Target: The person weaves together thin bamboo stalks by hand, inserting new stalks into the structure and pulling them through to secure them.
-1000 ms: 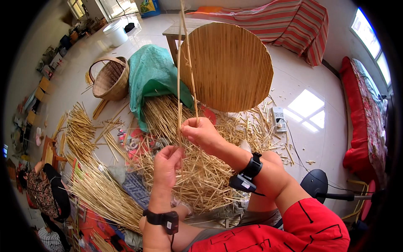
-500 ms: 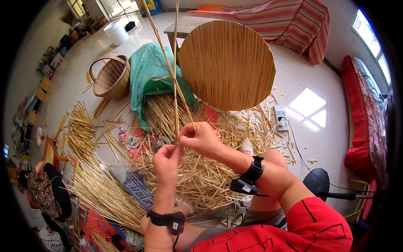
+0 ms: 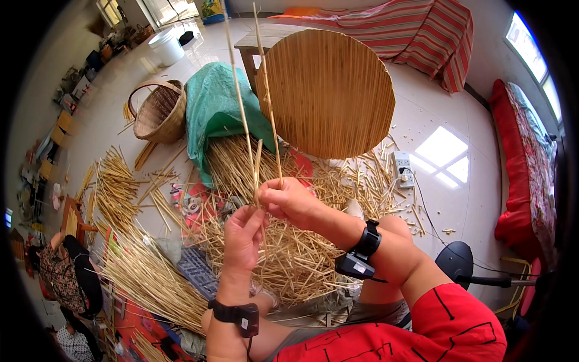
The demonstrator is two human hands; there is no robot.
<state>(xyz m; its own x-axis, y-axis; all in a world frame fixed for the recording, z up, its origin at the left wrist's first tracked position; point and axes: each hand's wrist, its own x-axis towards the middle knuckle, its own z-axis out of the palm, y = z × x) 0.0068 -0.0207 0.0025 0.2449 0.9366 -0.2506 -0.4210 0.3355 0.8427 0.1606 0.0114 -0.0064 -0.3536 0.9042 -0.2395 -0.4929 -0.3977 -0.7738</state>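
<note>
Glossy pale floor tiles [image 3: 464, 208] spread around a heap of cut straw [image 3: 292, 262], with a green sack [image 3: 218, 93] of stalks and a round slatted panel [image 3: 329, 93] beyond. Above the heap, the left hand [image 3: 242, 236] and right hand [image 3: 291, 202] nearly meet, thumbs and fingertips pinched narrow on the lower ends of long straw stalks [image 3: 238, 84] rising between them. Fine fingertip work on these ends seems in hand; the next move likely calls for a light, steady pinch.

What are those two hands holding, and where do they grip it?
Thin, straw-coloured stalks, pinched near their lower ends between the fingers of the left hand and right hand.
</note>
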